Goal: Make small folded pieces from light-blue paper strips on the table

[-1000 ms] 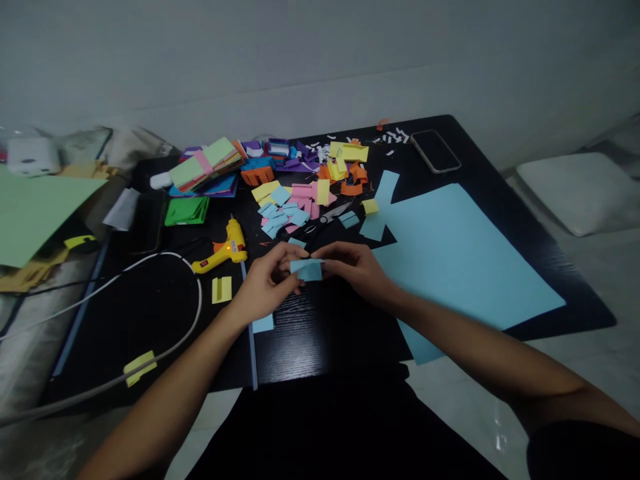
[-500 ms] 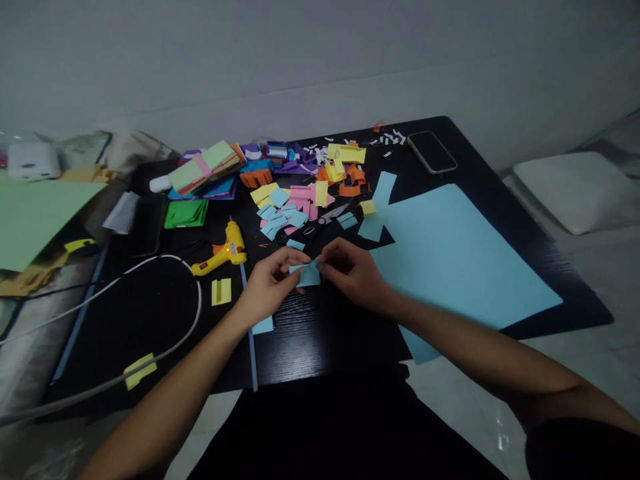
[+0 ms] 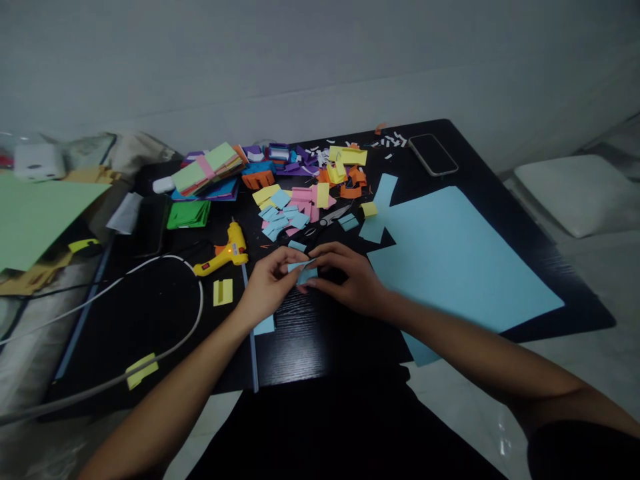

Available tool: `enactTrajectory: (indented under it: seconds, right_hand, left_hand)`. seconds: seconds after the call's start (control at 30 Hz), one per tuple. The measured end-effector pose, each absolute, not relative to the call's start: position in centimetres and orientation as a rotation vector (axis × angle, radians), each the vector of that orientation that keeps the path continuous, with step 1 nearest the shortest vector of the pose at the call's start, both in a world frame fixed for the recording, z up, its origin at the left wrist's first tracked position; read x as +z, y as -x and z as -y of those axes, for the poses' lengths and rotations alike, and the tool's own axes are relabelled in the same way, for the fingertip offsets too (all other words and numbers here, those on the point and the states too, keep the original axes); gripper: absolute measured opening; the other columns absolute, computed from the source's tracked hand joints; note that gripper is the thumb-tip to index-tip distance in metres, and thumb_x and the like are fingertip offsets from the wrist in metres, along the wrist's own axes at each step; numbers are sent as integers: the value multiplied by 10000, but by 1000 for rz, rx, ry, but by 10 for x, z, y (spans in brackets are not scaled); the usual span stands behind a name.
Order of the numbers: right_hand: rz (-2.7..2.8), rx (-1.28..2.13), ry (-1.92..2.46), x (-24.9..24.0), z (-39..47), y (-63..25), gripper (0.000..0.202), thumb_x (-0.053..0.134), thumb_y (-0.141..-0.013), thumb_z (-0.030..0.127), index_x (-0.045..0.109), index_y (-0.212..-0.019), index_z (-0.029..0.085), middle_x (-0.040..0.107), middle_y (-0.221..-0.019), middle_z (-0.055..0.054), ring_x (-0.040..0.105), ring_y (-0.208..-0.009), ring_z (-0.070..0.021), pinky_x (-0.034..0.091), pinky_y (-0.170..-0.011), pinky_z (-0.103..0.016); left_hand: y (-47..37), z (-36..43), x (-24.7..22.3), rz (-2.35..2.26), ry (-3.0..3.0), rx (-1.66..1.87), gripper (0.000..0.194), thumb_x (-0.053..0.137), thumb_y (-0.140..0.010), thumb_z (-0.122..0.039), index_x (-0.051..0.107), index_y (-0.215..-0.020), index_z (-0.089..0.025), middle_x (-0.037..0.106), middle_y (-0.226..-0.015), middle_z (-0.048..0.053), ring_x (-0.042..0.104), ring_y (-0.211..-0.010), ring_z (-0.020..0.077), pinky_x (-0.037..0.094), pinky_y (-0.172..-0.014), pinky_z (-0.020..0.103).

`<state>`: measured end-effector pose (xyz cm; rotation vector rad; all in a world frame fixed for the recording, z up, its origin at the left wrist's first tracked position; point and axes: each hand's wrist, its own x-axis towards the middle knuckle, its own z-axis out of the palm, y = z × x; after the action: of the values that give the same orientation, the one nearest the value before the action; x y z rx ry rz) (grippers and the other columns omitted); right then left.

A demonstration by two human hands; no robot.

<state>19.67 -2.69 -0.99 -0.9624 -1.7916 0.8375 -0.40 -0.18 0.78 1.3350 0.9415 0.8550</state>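
Between my two hands, above the near middle of the black table (image 3: pixel 320 347), is a small folded piece of light blue paper (image 3: pixel 307 273). My left hand (image 3: pixel 273 280) pinches its left side. The fingers of my right hand (image 3: pixel 345 273) close on its right side, thumb below and fingertips along the top fold. A small blue paper piece (image 3: pixel 297 246) lies just beyond my fingertips. Scissors (image 3: pixel 334 216) rest behind my hands beside a pile of small blue pieces (image 3: pixel 280 220). My fingers partly cover the held paper.
A yellow glue gun (image 3: pixel 233 250) lies left of my left hand, near a looping white cable (image 3: pixel 201 300). A large blue sheet (image 3: pixel 460 260) covers the right side. Coloured paper stacks (image 3: pixel 210 170), scraps and a phone (image 3: pixel 433 155) lie along the back.
My right hand has shifted slightly left, and its fingers now reach over the top of the blue paper with the thumb lower. My left hand stays nearly in place.
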Motion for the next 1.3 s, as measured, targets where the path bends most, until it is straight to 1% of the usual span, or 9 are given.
enactTrajectory:
  seconds: [0.17,0.3,0.47,0.53,0.67,0.8,0.97,1.17,1.3]
  right_hand:
    - [1850,834,980,-11,27,-197,103,755,-909,209,700,-995,208,672,-1197,-102,688,-1096,-233,600,-923,-405]
    - [1790,960,967,-11,26,-197,133,768,-893,197,689,-1000,193,668,-1185,-103,693,-1065,-218,597,-897,-378]
    - [1694,1099,939,-11,25,-198,59,729,-909,171,674,-922,191,666,-1168,-93,696,-1070,-205,593,-915,-364]
    - [1715,1064,948,-11,25,-197,52,705,-922,163,675,-941,202,671,-1158,-86,694,-1060,-202,593,-910,-366]
    - [1781,872,977,-11,26,-196,117,703,-938,179,707,-1040,236,678,-1153,-79,688,-1074,-217,591,-924,-391]
    - [1853,752,979,-14,25,-197,57,711,-940,185,706,-985,221,643,-1208,-96,667,-1134,-238,566,-1000,-433]
    - [1942,778,976,-16,25,-197,44,621,-984,165,628,-977,207,603,-1265,-124,629,-1193,-259,544,-1033,-479]
    - [1936,832,945,-14,27,-196,89,527,-1017,135,548,-991,217,584,-1229,-135,610,-1192,-246,536,-1031,-461]
    - [1903,832,945,-11,28,-196,76,537,-1018,153,543,-979,218,602,-1213,-134,625,-1159,-247,545,-1002,-456]
  left_hand:
    - [3,2,5,-961,-1324,845,202,758,-857,-290,678,-975,-148,712,-835,13,680,-611,110,639,-568,247]
    - [2,3,6,-960,-1314,849,215,768,-844,-292,678,-970,-143,713,-823,10,671,-587,106,642,-563,254]
    - [2,2,9,-953,-1321,857,236,788,-836,-320,677,-948,-146,693,-763,-6,663,-559,104,622,-555,241]
    - [2,2,9,-950,-1328,867,222,787,-837,-310,676,-940,-149,694,-787,-3,663,-567,99,615,-556,233]
    - [3,2,8,-938,-1314,853,199,775,-846,-274,663,-955,-151,699,-824,3,674,-579,97,618,-570,231]
    - [3,2,5,-942,-1293,860,217,779,-835,-268,650,-969,-154,686,-819,-4,667,-585,96,634,-578,242]
    - [2,3,3,-942,-1301,853,220,765,-836,-270,646,-983,-158,677,-819,-8,671,-625,105,648,-585,250]
    - [2,3,5,-926,-1289,863,214,767,-834,-255,638,-975,-159,666,-839,-11,670,-628,94,635,-579,224]
    - [3,1,6,-913,-1248,881,278,826,-802,-280,603,-923,-165,660,-787,-17,665,-629,101,598,-532,195]
